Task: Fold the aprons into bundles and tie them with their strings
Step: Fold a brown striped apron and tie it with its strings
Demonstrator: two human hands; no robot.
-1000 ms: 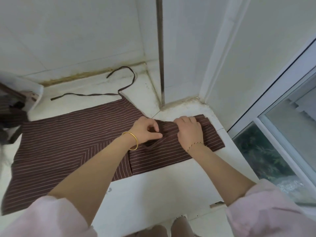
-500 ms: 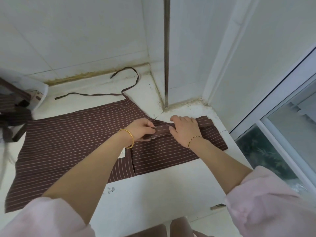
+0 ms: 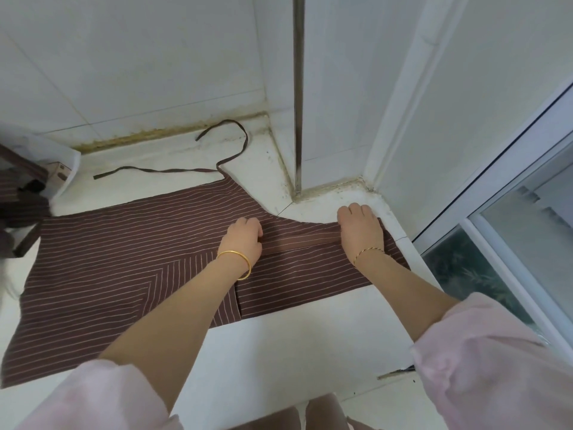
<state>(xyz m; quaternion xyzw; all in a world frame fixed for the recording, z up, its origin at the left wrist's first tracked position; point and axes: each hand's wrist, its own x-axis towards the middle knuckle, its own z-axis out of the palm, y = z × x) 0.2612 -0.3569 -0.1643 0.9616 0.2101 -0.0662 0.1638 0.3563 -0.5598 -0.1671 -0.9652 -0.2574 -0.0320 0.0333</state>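
Head view: the brown striped apron (image 3: 124,259) lies spread flat across the left and middle of the frame on a white tiled surface (image 3: 294,352). Its narrower end reaches toward the right. A narrow fold (image 3: 300,240) runs between the two hands. The left hand (image 3: 245,240) has a narrow grip, fingers curled onto the fold's left end and apparently pinching it. The right hand (image 3: 361,231) rests palm-down on the other end with fingers bent over the far edge; I cannot tell whether it holds cloth.

To do this step well, I judge that both ends should turn together, using the stripes as a guide, and the crease should be pressed flat before the next turn. The string (image 3: 235,141), looped at upper centre, should be left out of the folds for tying. More striped cloth (image 3: 18,206) sits at the left edge.
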